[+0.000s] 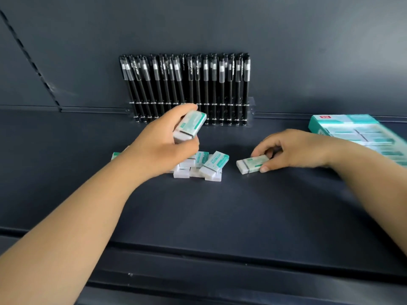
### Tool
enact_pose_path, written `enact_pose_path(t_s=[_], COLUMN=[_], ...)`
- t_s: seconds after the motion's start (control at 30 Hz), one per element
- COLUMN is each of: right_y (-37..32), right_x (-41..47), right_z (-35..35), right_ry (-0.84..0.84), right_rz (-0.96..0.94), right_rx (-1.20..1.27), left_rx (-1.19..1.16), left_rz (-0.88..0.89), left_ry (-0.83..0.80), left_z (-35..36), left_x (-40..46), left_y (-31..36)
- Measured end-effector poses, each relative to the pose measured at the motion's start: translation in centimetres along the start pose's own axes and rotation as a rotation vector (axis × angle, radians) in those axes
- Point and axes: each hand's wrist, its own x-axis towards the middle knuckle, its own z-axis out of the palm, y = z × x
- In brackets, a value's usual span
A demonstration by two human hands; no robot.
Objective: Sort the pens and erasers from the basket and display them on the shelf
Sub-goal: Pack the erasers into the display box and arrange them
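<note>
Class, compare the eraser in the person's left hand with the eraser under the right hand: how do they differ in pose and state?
The left hand grips its eraser lifted clear of the shelf, while the right hand pinches its eraser lying flat on the shelf. The lifted eraser tilts steeply; the other lies level. Both are white with green-and-white sleeves.

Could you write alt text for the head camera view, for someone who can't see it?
A person's left hand lifts an eraser above a loose eraser pile on a dark shelf, while the right hand pinches another eraser lying flat. Black pens stand behind; a teal box lies right.
</note>
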Motion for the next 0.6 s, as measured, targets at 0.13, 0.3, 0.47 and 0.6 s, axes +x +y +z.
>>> enact_pose_path(t_s=[0.13,0.3,0.47,0.6], right_y=[-0.1,0.5,3.2,6.7], right_x=[-1.0,-4.9,-8.8,-10.5], right_z=[-0.7,-2.8,-5.6,-7.9], right_ry=[0.086,0.216,0.393,0.469], right_rz=[-0.035,-0.126,-0.145,-0.086], right_rx=[-0.011,0.013,0.01,-0.089], left_rx=[-0.086,-0.104,-0.146,-0.152], left_rz=[-0.053,0.007,0.098,0.129], left_ry=[-0.083,-0.118,-0.17,-0.133], left_z=[1.6,4.1,7.4,10.8], left_x=[0.1,1.5,3.0,4.5], left_y=[1.9,3.4,6.0,8.7])
